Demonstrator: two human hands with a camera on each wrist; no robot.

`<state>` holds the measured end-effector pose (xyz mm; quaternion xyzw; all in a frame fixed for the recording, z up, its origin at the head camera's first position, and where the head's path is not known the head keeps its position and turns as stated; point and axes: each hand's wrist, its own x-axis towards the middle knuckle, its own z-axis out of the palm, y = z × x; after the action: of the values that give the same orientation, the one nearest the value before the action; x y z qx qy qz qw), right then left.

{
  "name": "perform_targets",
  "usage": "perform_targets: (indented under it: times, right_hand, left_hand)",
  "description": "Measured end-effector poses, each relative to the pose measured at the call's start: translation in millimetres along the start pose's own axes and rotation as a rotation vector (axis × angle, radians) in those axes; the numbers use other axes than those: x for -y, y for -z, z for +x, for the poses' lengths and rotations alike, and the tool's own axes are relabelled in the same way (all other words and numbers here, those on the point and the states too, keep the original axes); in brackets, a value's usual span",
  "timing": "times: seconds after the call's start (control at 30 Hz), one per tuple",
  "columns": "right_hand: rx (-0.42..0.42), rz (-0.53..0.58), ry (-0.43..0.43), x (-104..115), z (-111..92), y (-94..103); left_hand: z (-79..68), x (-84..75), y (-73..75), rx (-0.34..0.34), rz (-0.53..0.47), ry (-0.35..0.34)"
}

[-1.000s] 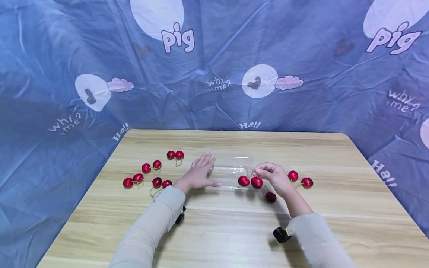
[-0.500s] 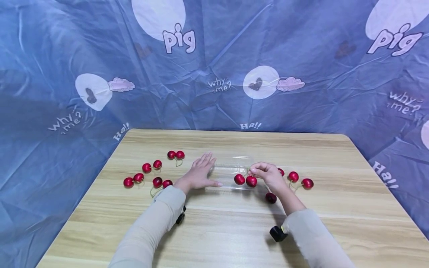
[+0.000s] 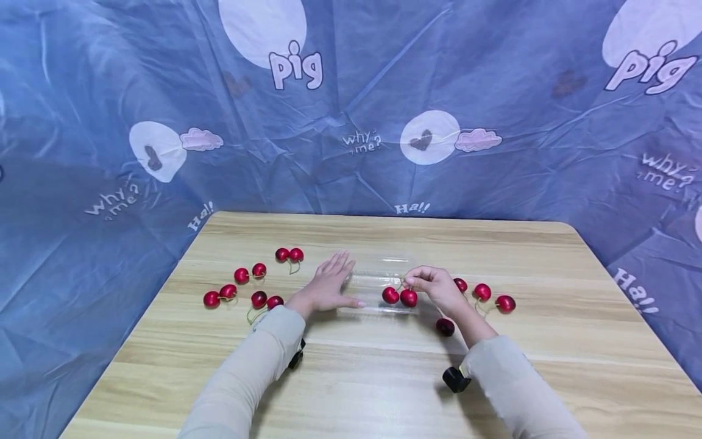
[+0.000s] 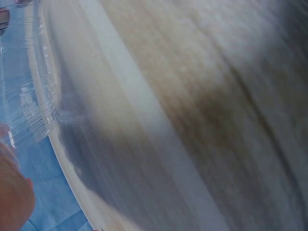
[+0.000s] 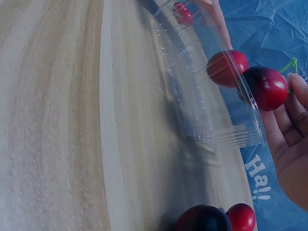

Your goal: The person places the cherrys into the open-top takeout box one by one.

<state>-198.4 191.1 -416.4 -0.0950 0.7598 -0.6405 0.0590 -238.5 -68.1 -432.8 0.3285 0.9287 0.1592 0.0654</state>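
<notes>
My left hand [image 3: 327,285] rests at the left end of a clear plastic container [image 3: 378,266], fingers straight and thumb spread along its near side. My right hand [image 3: 436,289] pinches the green stem of a pair of red cherries [image 3: 408,298] at the container's right part. In the right wrist view one dark red cherry [image 5: 264,89] hangs at the container's rim, below the fingertips, and its mate [image 5: 221,70] shows through the clear wall. The left wrist view catches only part of the left hand [image 4: 14,192] and the ribbed container wall [image 4: 36,113].
Several cherry pairs lie left of the container, among them a far pair [image 3: 296,255] and a near pair [image 3: 259,299]. Right of it lie a dark cherry [image 3: 445,327] near the right wrist and a few others [image 3: 505,304]. A blue printed cloth [image 3: 351,177] hangs behind the wooden table [image 3: 373,378].
My right hand has moved a little left with the cherry pair, bringing it over the container's right part. Another cherry has come into view behind that hand. The left hand stays put.
</notes>
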Motion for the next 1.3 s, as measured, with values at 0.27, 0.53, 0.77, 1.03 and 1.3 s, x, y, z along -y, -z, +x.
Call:
perform_targets:
  times: [0.27,0.53,0.77,1.03,1.3]
  right_hand:
    - [0.060,-0.072,-0.012,2.9,4.3,0.9]
    - [0.119,-0.170,-0.001,4.1,6.6,1.9]
    - [0.176,-0.275,0.034,8.2,9.1,0.5]
    - [0.237,-0.373,0.049,9.0,13.9,-1.1]
    - [0.273,-0.403,0.058,7.9,18.9,-0.7]
  left_hand:
    - [-0.5,-1.4,0.5,0.000,0.002,0.004]
    - [-1.1,-1.9,-1.3,-0.002,0.006,0.002]
    - [-1.0,-2.3,-0.4,-0.007,0.014,0.002]
    - [-1.0,-1.4,-1.6,-0.011,0.010,0.001]
    - [-0.5,-1.3,-1.0,-0.004,0.009,0.006]
